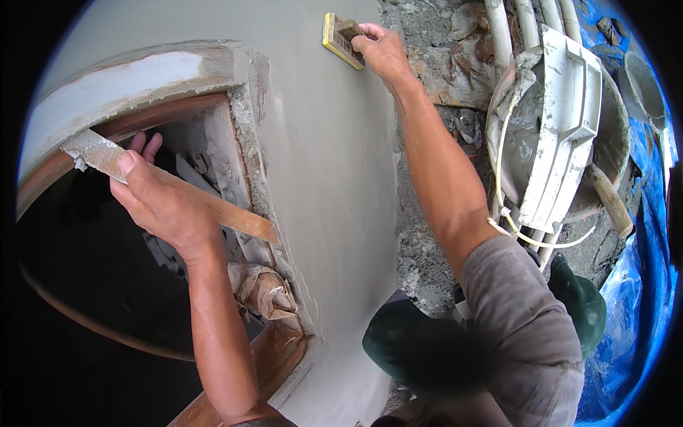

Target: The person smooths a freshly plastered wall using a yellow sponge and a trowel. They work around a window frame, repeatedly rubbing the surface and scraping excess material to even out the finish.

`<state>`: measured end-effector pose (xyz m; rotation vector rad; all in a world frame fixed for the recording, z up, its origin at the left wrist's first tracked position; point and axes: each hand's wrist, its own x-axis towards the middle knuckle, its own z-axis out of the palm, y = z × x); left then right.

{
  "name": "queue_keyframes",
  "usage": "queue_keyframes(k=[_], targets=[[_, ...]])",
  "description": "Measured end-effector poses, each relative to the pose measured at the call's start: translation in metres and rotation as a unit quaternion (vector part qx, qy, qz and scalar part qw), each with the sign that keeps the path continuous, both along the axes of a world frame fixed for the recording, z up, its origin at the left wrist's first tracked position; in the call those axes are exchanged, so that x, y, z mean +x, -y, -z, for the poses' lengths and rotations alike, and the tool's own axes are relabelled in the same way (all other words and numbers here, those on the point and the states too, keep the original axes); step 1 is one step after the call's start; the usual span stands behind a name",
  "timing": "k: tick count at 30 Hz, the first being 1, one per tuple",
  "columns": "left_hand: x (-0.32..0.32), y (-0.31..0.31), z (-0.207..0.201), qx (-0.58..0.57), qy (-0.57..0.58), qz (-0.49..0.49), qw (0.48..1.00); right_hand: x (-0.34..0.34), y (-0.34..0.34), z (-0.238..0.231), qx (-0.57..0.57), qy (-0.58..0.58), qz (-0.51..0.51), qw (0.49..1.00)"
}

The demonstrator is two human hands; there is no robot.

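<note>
In my right hand point(385, 55) is a small float point(341, 40) with a brown back and a yellow sponge-like edge. My fingers close round its handle, and it rests against the smooth grey plastered wall point(327, 178) at the top. A flat wooden strip point(245, 219), smeared with wet plaster at its far-left end, is gripped in my left hand point(169, 203), with the thumb lying along it. That hand is in front of a dark opening framed in reddish-brown wood point(281, 356). Part of the strip's middle is hidden behind the hand.
Crumpled brown paper point(267, 290) sits in the frame's corner. At right, a white plastic piece point(562, 135) lies across a dirty round bucket point(613, 128), near pale pipes point(526, 25). Blue sheeting point(640, 285) covers the far right. Dark green boots point(580, 302) stand on rough ground.
</note>
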<state>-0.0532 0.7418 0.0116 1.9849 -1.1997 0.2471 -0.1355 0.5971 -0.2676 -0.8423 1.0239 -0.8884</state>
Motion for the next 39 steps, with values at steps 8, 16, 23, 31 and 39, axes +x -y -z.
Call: queue_keyframes(k=[8, 16, 23, 31, 39], targets=[[0.001, -0.003, -0.003, 0.001, 0.002, -0.013, 1.000, -0.080, -0.285, 0.014, -0.098, -0.080, -0.081, 0.989], [-0.015, 0.013, 0.001, 0.017, 0.018, -0.006, 1.000, -0.023, -0.043, 0.058, 0.011, -0.057, 0.007, 0.998], [0.001, 0.000, 0.001, -0.002, -0.005, -0.018, 1.000, -0.098, -0.359, 0.065, -0.031, -0.078, -0.135, 0.987], [-0.009, 0.013, 0.005, 0.008, 0.012, 0.014, 1.000, -0.042, -0.081, 0.122, -0.051, -0.131, 0.030, 0.990], [-0.004, 0.002, -0.004, 0.019, 0.025, -0.025, 0.999, -0.090, -0.369, 0.108, 0.015, -0.096, -0.182, 0.978]])
